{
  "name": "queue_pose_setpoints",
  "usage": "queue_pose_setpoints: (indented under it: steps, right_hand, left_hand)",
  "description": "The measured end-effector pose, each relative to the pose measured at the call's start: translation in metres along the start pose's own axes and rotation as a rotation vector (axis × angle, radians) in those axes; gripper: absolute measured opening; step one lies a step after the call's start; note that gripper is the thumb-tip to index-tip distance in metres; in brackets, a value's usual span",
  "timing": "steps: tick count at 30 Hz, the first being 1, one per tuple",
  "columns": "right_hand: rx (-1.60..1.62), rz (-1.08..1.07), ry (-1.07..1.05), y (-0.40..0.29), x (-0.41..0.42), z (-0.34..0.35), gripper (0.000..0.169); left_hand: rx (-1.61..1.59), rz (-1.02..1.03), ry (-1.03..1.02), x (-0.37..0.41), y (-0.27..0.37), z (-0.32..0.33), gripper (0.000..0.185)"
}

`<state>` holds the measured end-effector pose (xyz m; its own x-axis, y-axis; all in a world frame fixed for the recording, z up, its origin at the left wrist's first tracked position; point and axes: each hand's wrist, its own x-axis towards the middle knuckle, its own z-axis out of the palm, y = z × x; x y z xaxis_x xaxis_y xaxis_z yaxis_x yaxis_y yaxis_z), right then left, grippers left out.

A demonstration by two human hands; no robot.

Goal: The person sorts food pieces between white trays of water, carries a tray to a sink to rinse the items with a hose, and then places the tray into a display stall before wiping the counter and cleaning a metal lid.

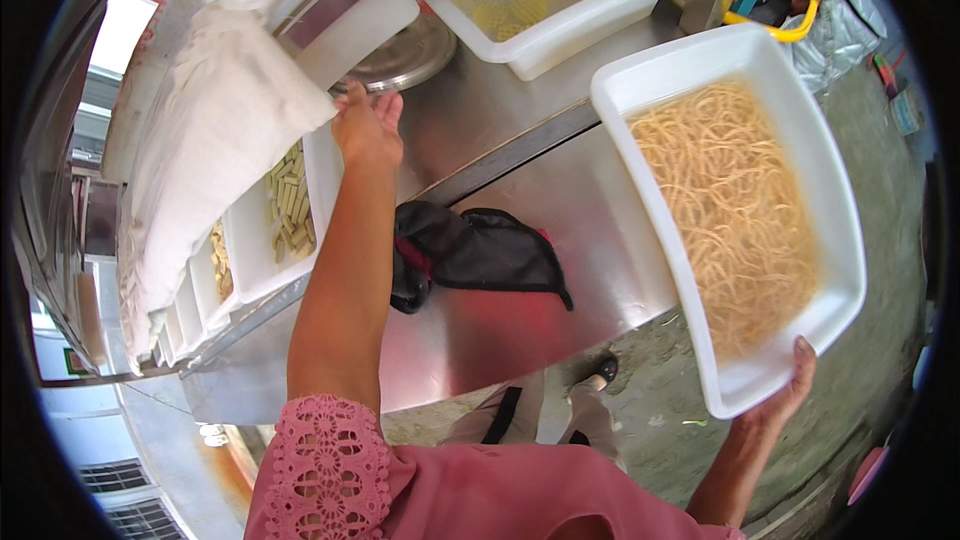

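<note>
My right hand (pixel 776 394) grips the near lower rim of a white plastic tub (pixel 840 240), which holds many pale tan strands in liquid. The tub is tilted, its left side over the metal worktop's right end. My left hand (pixel 369 120) is at the upper left, its fingers at the corner of a white cloth (pixel 217 105), which it holds raised. Under the cloth stand white trays (pixel 247 259), one with green cut sticks (pixel 291 210), another with yellowish pieces (pixel 221 262).
A black cloth item with red parts (pixel 487 247) lies on the metal worktop (pixel 480 345). Behind are a round metal lid (pixel 409 56) and a white tub (pixel 540 52) with yellow latticed pieces. A raised metal strip (pixel 517 150) crosses the worktop. Yellow tubing (pixel 802 26) is at upper right.
</note>
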<state>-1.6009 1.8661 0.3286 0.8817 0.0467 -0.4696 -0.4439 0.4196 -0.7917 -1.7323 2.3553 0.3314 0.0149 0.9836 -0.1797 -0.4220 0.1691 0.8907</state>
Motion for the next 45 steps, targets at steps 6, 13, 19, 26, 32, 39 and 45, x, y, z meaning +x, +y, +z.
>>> queue_pose_setpoints:
  steps: [6,13,19,26,32,39,45]
  right_hand:
    - [0.037,0.010,-0.154,0.009,0.018,0.000,0.063]
    - [0.123,-0.028,-0.397,0.011,0.040,-0.001,0.066]
    - [0.174,-0.028,-0.460,0.004,0.024,-0.003,0.062]
    - [0.125,0.015,-0.483,0.006,0.022,-0.001,0.058]
    - [0.098,0.058,-0.491,0.003,0.013,0.008,0.059]
    - [-0.014,0.120,-0.477,0.006,-0.002,0.014,0.065]
    - [0.085,0.268,-0.384,0.026,-0.016,-0.025,0.060]
  left_hand:
    - [-0.025,-0.007,-0.108,-0.101,0.014,-0.030,0.022]
    - [-0.054,0.001,-0.229,-0.202,0.023,-0.079,0.013]
    - [-0.030,-0.008,-0.247,-0.272,0.041,-0.110,0.010]
    - [-0.072,0.026,-0.247,-0.306,0.043,-0.134,0.013]
    - [-0.091,0.004,-0.260,-0.315,0.047,-0.138,0.013]
    - [-0.124,-0.060,-0.290,-0.328,0.038,-0.142,0.014]
    - [-0.157,-0.109,-0.326,-0.338,0.038,-0.160,0.013]
